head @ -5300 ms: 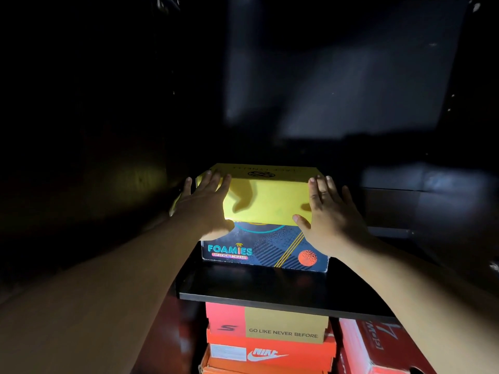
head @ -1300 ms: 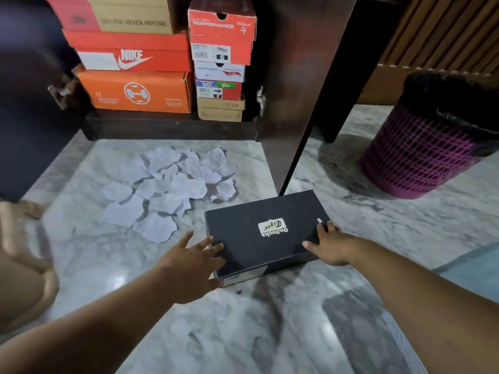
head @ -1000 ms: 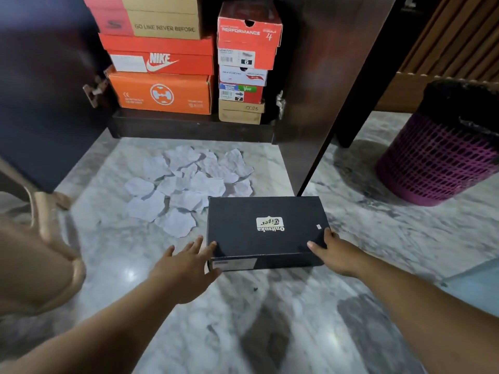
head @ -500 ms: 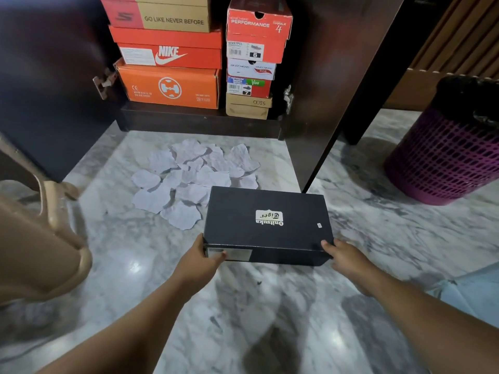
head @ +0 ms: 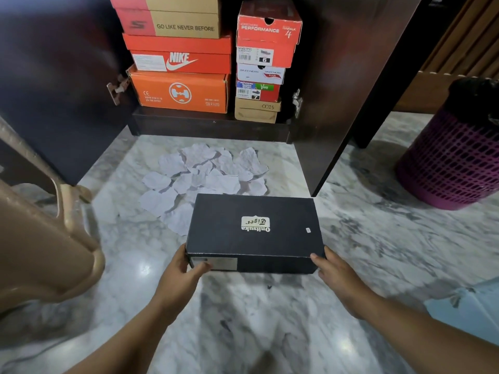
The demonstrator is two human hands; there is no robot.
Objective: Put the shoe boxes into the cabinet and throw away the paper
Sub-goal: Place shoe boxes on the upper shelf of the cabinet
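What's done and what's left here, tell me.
Done: several shoe boxes, such as the orange Nike box, are stacked in the dark wooden cabinet. In hand: the left hand and right hand grip the black Onitsuka Tiger shoe box. Left: shelving it and moving the torn white paper scraps into the purple mesh bin.

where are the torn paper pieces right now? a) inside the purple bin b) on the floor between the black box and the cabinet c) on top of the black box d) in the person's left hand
b: the paper pieces lie spread on the marble floor, behind the black shoe box and in front of the cabinet.
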